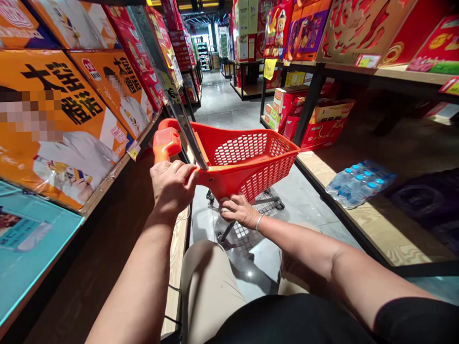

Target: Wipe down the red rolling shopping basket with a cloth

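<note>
A red plastic shopping cart [267, 173] with a perforated basket and dark casters stands in the aisle just ahead of my knees. My left hand [173, 187] is closed over the near left part of its frame, below the raised red handle [166, 142]. Lower down, my right hand [239, 211] wraps its fingers round the basket's bottom near end; some fingertips are hidden. A shiny metal strip [187, 130] slants up from the cart's near rim, close to my left hand. The visible inside of the basket shows only red plastic.
Shelves line both sides. On the left are orange cartons [56, 118] and a turquoise box [31, 246]. Red gift boxes [326, 124] and a pack of water bottles [361, 183] sit on the right lower shelf. The grey tiled aisle [221, 104] runs ahead.
</note>
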### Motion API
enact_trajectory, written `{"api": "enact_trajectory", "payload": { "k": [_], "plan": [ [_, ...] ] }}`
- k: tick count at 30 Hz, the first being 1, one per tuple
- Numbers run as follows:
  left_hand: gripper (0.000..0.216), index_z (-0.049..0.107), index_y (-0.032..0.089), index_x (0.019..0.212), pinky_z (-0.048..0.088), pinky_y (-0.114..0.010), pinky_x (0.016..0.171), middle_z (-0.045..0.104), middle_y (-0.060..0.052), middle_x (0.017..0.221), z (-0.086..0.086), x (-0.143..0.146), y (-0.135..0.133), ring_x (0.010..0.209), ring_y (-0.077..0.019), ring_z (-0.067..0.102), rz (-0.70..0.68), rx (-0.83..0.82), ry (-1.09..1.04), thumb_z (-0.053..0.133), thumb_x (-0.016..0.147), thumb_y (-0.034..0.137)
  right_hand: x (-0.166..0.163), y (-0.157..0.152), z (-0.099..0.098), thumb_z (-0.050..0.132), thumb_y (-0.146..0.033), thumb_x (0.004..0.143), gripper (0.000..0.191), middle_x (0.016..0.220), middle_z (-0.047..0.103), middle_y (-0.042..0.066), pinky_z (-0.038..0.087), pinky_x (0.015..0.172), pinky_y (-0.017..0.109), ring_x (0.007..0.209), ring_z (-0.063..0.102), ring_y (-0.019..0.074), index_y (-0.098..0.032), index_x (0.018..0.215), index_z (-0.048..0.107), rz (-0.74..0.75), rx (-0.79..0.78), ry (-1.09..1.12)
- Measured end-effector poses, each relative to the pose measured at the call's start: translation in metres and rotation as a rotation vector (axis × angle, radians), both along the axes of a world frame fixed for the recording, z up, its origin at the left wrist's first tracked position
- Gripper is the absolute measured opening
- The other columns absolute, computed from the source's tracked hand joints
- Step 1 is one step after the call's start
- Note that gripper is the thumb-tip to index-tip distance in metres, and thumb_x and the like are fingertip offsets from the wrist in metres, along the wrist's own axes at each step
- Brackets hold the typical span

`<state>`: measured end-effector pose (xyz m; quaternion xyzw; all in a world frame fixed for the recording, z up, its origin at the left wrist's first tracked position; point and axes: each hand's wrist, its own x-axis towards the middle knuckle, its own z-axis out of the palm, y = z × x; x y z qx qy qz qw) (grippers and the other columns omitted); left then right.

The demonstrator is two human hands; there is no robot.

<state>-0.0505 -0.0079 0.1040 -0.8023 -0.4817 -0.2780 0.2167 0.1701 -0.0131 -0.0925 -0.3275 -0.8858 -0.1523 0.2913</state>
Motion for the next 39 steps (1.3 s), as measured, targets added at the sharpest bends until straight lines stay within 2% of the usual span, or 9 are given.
{"api": "enact_trajectory", "payload": {
  "k": [6, 8, 12, 14, 20, 22, 30, 35, 39],
  "plan": [
    [0.032, 0.075, 0.026, 0.1, 0.032, -0.046, 0.09, 0.073, -0.007, 0.089, -0.003, -0.001, -0.002, 0.087, -0.0276, 0.056, -0.001, 0.019, 0.004, 0.047, 0.098, 0.042, -0.013, 0.023, 0.07, 0.063, -0.03, 0.098, 0.032, 0.14, 0.06, -0.008, 0.033, 0.116, 0.05, 0.135, 0.039, 0.0229, -0.052, 0.122, 0.065, -0.001, 0.163, 0.192],
    [0.032, 0.075, 0.026, 0.1, 0.032, -0.046, 0.09, 0.073, -0.007, 0.091, -0.003, -0.001, -0.003, 0.088, -0.0275, 0.056, -0.008, 0.012, 0.008, 0.046, 0.099, 0.04, -0.014, 0.024, 0.064, 0.062, -0.029, 0.098, 0.033, 0.139, 0.061, -0.008, 0.032, 0.117, 0.049, 0.134, 0.041, 0.0216, -0.052, 0.122, 0.065, 0.002, 0.083, 0.132],
    [0.034, 0.075, 0.026, 0.103, 0.032, -0.046, 0.092, 0.073, -0.007, 0.091, 0.0, -0.002, -0.003, 0.09, -0.0282, 0.057, -0.018, -0.02, -0.012, 0.044, 0.1, 0.039, 0.0, 0.015, 0.016, 0.063, -0.032, 0.098, 0.021, 0.138, 0.064, -0.007, 0.043, 0.104, 0.043, 0.124, 0.048, 0.0206, -0.043, 0.113, 0.071, 0.03, -0.093, -0.126],
    [0.035, 0.076, 0.025, 0.103, 0.032, -0.046, 0.092, 0.073, -0.008, 0.091, 0.0, -0.003, 0.0, 0.09, -0.0281, 0.057, -0.016, -0.031, -0.023, 0.044, 0.1, 0.04, 0.01, 0.011, 0.006, 0.063, -0.035, 0.097, 0.014, 0.137, 0.065, -0.006, 0.045, 0.097, 0.042, 0.12, 0.05, 0.0213, -0.039, 0.106, 0.073, 0.052, -0.124, -0.199],
    [0.035, 0.076, 0.026, 0.098, 0.032, -0.045, 0.091, 0.073, -0.007, 0.089, -0.004, -0.005, 0.006, 0.089, -0.0279, 0.057, -0.023, 0.023, -0.025, 0.047, 0.099, 0.045, 0.021, 0.03, 0.065, 0.063, -0.03, 0.098, 0.029, 0.145, 0.058, -0.003, 0.033, 0.117, 0.052, 0.139, 0.038, 0.0238, -0.045, 0.122, 0.067, -0.118, 0.086, 0.126],
    [0.036, 0.077, 0.025, 0.097, 0.032, -0.045, 0.091, 0.073, -0.006, 0.088, -0.006, -0.005, 0.006, 0.088, -0.0276, 0.058, -0.022, 0.06, -0.013, 0.047, 0.099, 0.046, 0.022, 0.041, 0.071, 0.066, -0.031, 0.096, 0.03, 0.145, 0.056, -0.002, 0.03, 0.121, 0.053, 0.142, 0.036, 0.0244, -0.043, 0.123, 0.067, -0.135, 0.141, 0.189],
    [0.035, 0.077, 0.025, 0.097, 0.033, -0.043, 0.086, 0.074, -0.004, 0.084, -0.004, -0.007, 0.004, 0.082, -0.0258, 0.058, -0.02, 0.082, 0.032, 0.05, 0.098, 0.047, 0.063, 0.047, -0.011, 0.065, -0.028, 0.097, 0.021, 0.133, 0.062, -0.002, 0.037, 0.11, 0.046, 0.13, 0.041, 0.0205, -0.041, 0.113, 0.069, -0.109, 0.216, -0.002],
    [0.033, 0.076, 0.026, 0.098, 0.033, -0.041, 0.087, 0.075, -0.003, 0.088, 0.0, -0.006, 0.001, 0.085, -0.0252, 0.058, 0.019, 0.059, 0.067, 0.05, 0.099, 0.046, 0.1, 0.058, 0.001, 0.067, -0.036, 0.095, 0.022, 0.134, 0.061, 0.001, 0.039, 0.109, 0.044, 0.128, 0.041, 0.0232, -0.039, 0.116, 0.071, -0.171, 0.065, -0.019],
    [0.032, 0.075, 0.026, 0.1, 0.033, -0.041, 0.089, 0.075, -0.002, 0.09, 0.001, -0.006, -0.001, 0.088, -0.0249, 0.058, 0.024, 0.047, 0.085, 0.051, 0.097, 0.046, 0.122, 0.056, 0.013, 0.065, -0.025, 0.095, 0.02, 0.131, 0.062, 0.004, 0.044, 0.107, 0.042, 0.123, 0.044, 0.0233, -0.034, 0.111, 0.074, -0.317, -0.024, 0.097]
  ]
}}
